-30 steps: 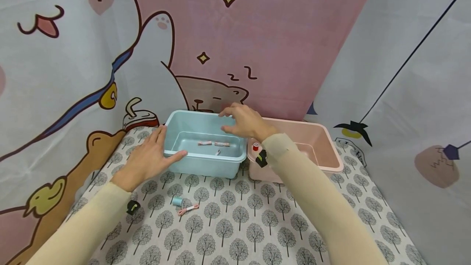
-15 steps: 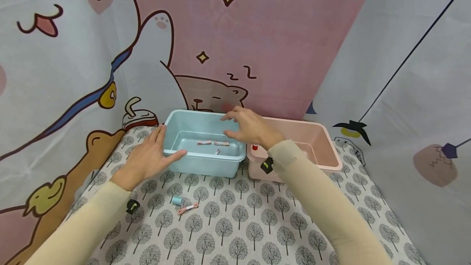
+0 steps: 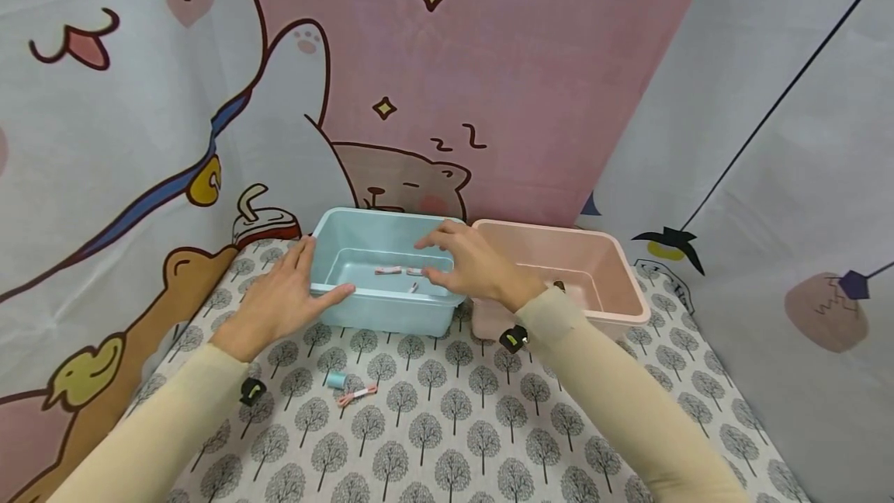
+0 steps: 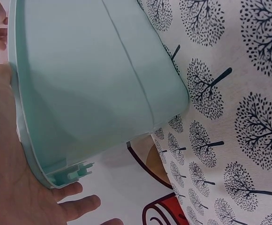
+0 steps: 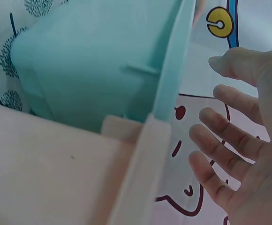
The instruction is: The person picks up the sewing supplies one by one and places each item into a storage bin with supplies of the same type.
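Note:
My left hand (image 3: 282,293) rests along the left front corner of the light blue bin (image 3: 391,317), fingers straight and thumb at the front rim. The left wrist view shows that hand against the bin's rim (image 4: 21,108). My right hand (image 3: 482,262) hovers over the blue bin's right end, fingers spread and loosely bent, holding nothing; the right wrist view shows its bare fingers (image 5: 225,140) beside the rims. Inside the blue bin lie a pink-and-white bundle (image 3: 388,271), a second one (image 3: 415,272) partly behind my right thumb, and a tiny pale piece (image 3: 414,287).
A pink bin (image 3: 615,278) stands right of the blue one, with a small dark thing (image 3: 559,286) inside. On the tree-print cloth (image 3: 447,425), in front, lie a light blue thread spool (image 3: 336,380) and a pink bundled skein (image 3: 358,395). A cartoon-print curtain (image 3: 545,84) hangs behind.
My right hand has dropped lower and shifted slightly right, now hiding the red spool seen earlier in the pink bin. A dark thing in that bin has come into sight. The left hand stays put.

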Available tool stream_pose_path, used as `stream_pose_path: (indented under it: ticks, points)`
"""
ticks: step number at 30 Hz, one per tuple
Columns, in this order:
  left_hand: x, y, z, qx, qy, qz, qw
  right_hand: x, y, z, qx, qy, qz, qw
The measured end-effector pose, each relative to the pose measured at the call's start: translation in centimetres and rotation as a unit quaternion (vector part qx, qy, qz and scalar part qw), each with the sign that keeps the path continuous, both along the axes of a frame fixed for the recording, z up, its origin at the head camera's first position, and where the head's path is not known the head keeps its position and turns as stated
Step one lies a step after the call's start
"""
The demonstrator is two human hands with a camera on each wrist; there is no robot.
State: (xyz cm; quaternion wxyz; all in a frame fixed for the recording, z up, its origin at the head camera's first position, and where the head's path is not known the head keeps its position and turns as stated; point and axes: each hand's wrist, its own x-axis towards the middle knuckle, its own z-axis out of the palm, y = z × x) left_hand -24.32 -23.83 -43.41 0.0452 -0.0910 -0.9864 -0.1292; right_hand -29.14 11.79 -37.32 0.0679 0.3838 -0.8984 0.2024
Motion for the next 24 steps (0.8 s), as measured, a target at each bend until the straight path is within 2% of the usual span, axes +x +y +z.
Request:
stream_pose_path:
  ticks: [4, 18, 24]
  points:
    - [0.1, 0.1, 0.1, -0.001, 0.001, 0.001, 1.0, 0.7, -0.1, -0.4, -0.003, 0.012, 0.017, 1.0]
    - [0.1, 0.1, 0.1, -0.004, 0.002, 0.003, 1.0, 3.9, -0.6, -1.9, 0.009, 0.037, 0.023, 0.999]
    - [0.2, 0.2, 0.2, -0.004, 0.001, 0.002, 1.0, 4.7, -0.9, -2.5, 0.009, 0.052, 0.035, 0.998]
